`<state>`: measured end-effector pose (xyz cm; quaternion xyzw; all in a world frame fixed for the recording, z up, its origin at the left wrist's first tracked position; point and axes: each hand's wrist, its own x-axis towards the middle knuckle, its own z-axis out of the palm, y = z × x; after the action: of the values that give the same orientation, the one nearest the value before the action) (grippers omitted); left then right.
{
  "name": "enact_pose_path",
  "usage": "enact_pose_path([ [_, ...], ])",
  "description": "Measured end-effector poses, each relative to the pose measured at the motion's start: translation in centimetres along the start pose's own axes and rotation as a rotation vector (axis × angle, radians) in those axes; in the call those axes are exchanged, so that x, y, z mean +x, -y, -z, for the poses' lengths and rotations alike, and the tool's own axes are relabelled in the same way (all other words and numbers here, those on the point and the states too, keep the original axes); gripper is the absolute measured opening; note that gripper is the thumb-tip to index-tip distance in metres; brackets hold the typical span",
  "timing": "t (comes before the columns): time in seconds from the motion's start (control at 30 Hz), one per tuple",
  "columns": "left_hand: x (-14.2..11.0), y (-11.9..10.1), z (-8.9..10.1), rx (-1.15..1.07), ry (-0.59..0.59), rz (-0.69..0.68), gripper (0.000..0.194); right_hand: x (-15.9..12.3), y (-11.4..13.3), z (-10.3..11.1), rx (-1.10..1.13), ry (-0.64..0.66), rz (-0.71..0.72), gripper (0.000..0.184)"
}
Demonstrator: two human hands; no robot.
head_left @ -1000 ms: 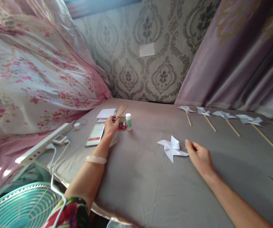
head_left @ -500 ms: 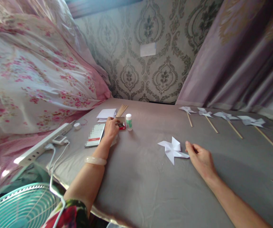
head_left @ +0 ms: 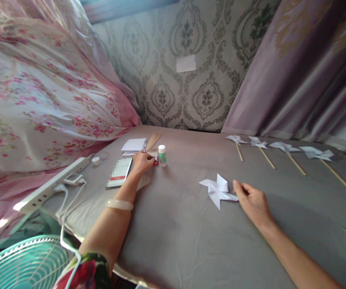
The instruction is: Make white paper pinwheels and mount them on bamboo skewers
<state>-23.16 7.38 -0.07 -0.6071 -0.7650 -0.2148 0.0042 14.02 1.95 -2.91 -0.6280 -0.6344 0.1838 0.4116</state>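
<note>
My left hand [head_left: 143, 162] reaches to a small red-edged box [head_left: 156, 161], its fingertips bent down together at the box and partly covering it. What they pinch, if anything, is hidden. Right beside the box stands a glue stick [head_left: 162, 155] with a white cap and green label. A white paper pinwheel [head_left: 217, 191] without a stick lies on the grey sheet. One of its points meets my right hand [head_left: 252, 200], whose fingers are curled closed. Whether they grip that point or something small, I cannot make out.
Wooden sticks [head_left: 153, 141] and folded white paper [head_left: 133, 146] lie behind my left hand, a phone [head_left: 120, 172] beside it. Several stick-mounted pinwheels [head_left: 286, 147] line the back right. A power strip [head_left: 52, 184] runs along the left; a fan [head_left: 25, 265] stands below.
My left hand has turned slightly and shifted over the box, covering more of it. The right hand and the pinwheel keep their places; the view has moved slightly.
</note>
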Motion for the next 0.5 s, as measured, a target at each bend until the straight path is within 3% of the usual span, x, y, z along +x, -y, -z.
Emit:
enact_pose_path([
  [0.2,0.69,-0.19,0.09,-0.003,0.071,0.092,0.022,0.06,-0.38,-0.21,0.009,0.000,0.014,0.051],
  [0.5,0.95,-0.05,-0.27,-0.040,0.081,0.194,0.027,0.08,-0.42,-0.20,-0.002,0.015,0.004,0.050],
])
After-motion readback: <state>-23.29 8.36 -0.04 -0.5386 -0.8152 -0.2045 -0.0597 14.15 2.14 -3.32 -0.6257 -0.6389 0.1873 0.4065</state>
